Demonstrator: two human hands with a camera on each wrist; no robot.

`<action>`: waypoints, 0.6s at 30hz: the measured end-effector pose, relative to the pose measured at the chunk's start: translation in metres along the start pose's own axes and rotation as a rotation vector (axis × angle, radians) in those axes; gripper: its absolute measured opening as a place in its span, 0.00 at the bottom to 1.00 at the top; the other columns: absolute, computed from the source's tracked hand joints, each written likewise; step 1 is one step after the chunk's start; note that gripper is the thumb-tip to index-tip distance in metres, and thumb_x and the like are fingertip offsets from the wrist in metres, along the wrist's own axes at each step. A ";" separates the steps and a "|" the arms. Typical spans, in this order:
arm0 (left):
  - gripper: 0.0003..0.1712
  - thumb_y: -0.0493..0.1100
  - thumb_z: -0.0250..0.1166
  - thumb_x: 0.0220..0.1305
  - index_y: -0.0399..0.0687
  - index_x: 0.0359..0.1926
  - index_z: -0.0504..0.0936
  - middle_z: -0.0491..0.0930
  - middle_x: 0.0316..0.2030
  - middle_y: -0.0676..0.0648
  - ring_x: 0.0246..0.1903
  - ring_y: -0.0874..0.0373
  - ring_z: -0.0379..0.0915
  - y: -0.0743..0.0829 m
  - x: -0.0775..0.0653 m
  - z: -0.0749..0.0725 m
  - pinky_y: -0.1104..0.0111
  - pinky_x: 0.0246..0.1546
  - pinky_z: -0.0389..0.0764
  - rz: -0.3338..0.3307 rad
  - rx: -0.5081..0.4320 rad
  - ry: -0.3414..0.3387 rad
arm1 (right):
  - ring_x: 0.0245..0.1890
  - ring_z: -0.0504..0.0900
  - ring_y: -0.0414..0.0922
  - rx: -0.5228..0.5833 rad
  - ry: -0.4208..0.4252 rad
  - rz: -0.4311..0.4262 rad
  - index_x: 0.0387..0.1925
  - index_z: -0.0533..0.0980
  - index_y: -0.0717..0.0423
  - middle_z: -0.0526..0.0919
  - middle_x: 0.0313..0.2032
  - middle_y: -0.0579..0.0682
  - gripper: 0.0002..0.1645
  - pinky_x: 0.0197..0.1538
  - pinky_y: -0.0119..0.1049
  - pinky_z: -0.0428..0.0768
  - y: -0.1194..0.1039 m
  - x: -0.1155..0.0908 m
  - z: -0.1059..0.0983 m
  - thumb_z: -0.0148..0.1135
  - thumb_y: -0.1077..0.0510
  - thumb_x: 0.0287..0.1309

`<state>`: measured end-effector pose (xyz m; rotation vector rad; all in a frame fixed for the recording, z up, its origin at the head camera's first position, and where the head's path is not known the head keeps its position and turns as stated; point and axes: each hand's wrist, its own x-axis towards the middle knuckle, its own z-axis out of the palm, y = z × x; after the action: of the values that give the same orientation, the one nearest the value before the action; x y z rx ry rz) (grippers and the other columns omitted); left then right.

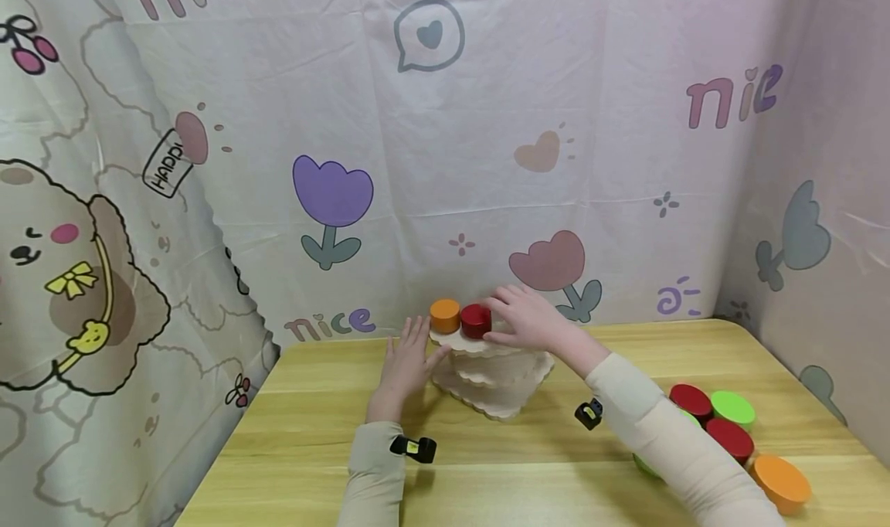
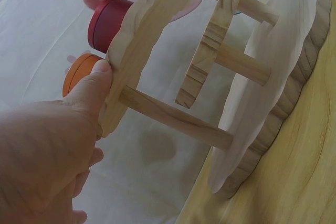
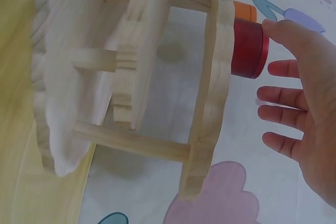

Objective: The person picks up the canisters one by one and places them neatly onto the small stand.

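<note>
A pale wooden tiered stand (image 1: pixel 502 397) with scalloped shelves rises from the table, its shelves joined by round dowels. On its top shelf sit an orange round tin (image 1: pixel 445 316) and, beside it, a dark red round tin (image 1: pixel 476 321). My left hand (image 1: pixel 405 365) is at the stand's left side; in the left wrist view its thumb (image 2: pixel 97 85) lies across the orange tin at the shelf edge. To the right of the red tin, my right hand (image 1: pixel 528 320) has its fingers spread, and the thumb tip (image 3: pixel 273 27) meets the tin's lid in the right wrist view.
Several more round tins stand at the table's right: a red tin (image 1: pixel 728 440), a green tin (image 1: pixel 732 409) and an orange tin (image 1: pixel 780 482) among them. My right forearm partly covers this group. A printed cloth (image 1: pixel 431 164) hangs behind the wooden table (image 1: pixel 514 488).
</note>
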<state>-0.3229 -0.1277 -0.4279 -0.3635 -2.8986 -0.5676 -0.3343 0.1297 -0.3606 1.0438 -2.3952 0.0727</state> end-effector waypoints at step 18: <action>0.47 0.71 0.45 0.68 0.49 0.77 0.49 0.47 0.77 0.43 0.78 0.46 0.35 0.002 -0.001 0.000 0.39 0.74 0.39 -0.002 -0.003 0.008 | 0.44 0.79 0.45 -0.013 0.079 0.044 0.51 0.78 0.49 0.81 0.42 0.46 0.27 0.42 0.40 0.76 0.006 -0.058 -0.020 0.67 0.40 0.54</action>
<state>-0.3215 -0.1265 -0.4270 -0.3587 -2.8909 -0.5731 -0.2963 0.1773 -0.3703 0.9652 -2.3441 0.1123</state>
